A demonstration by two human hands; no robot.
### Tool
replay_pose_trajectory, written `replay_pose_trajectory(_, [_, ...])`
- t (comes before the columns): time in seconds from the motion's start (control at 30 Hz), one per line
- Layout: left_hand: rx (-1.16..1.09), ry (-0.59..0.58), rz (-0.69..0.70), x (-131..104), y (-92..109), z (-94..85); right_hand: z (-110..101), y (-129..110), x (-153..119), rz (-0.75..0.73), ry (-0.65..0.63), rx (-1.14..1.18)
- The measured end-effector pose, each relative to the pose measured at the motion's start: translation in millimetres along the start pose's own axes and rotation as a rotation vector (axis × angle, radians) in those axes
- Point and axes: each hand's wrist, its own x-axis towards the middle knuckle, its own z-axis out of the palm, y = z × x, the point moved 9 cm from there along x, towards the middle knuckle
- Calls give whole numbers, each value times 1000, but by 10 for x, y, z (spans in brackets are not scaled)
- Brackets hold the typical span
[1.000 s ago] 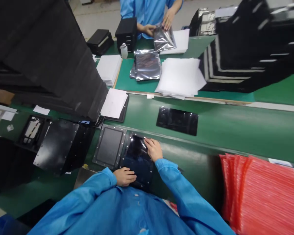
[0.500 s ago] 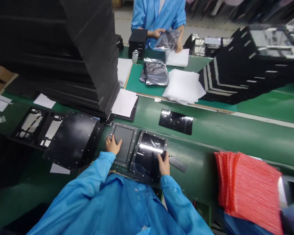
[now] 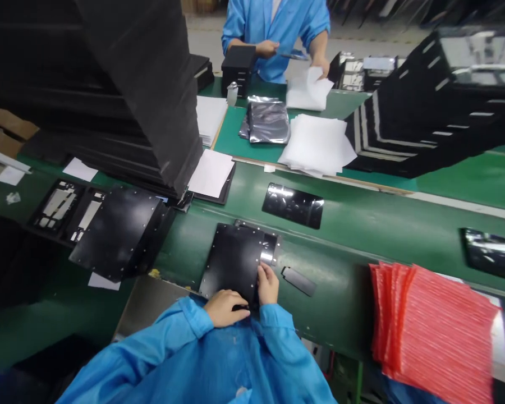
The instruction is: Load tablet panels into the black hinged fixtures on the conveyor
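Note:
A square black plate [image 3: 233,261] with small studs along its edges lies over a second studded plate [image 3: 275,238], offset to the left. Only a glossy strip and the back right edge of the lower plate show. My left hand [image 3: 226,307] is closed on the near edge of the upper plate. At the right side, my right hand [image 3: 268,285] grips the edge with thumb and fingers; its fingertips are partly hidden. A small dark grey flat strip [image 3: 298,280] lies just right of the plates.
A tall black stack [image 3: 160,112] rises at back left, beside studded plates [image 3: 115,230]. A glossy black panel [image 3: 293,205] lies ahead. Red bubble-wrap bags [image 3: 441,331] are at right. Across the bench, a person [image 3: 275,33] handles white sheets [image 3: 307,92].
The left plate is now turned over onto the right one. My left hand moved right and nearer to me. A glossy panel has appeared at far right.

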Motion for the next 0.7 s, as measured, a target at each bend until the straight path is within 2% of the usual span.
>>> replay_pose_trajectory(0.1, [40, 231, -135, -34, -144, -117, -246, 82, 76, 11, 99, 107])
replay_pose_trajectory(0.17, [72, 358, -241, -92, -250, -200, -353, 116, 138, 42, 105, 131])
replay_pose_trajectory(0.27, [98, 406, -349, -151, -363, -222, -507, 98, 219, 50, 90, 76])
replay_pose_trajectory(0.33, [148, 410, -414, -193, -428, -230, -641, 72, 251, 39, 82, 40])
replay_pose_trajectory(0.4, [225, 377, -500, -236, -512, -218, -800, -13, 298, -36, 93, -11])
replay_pose_trajectory(0.5, [285, 212, -679, -294, -712, -91, -950, -233, 492, -202, 142, -144])
replay_pose_trajectory(0.57, [279, 124, -752, -316, -809, -3, -863, -354, 747, -250, 117, -233])
replay_pose_trajectory(0.7, [299, 116, -715, -296, -821, 17, -425, -534, 1228, -340, 13, -456])
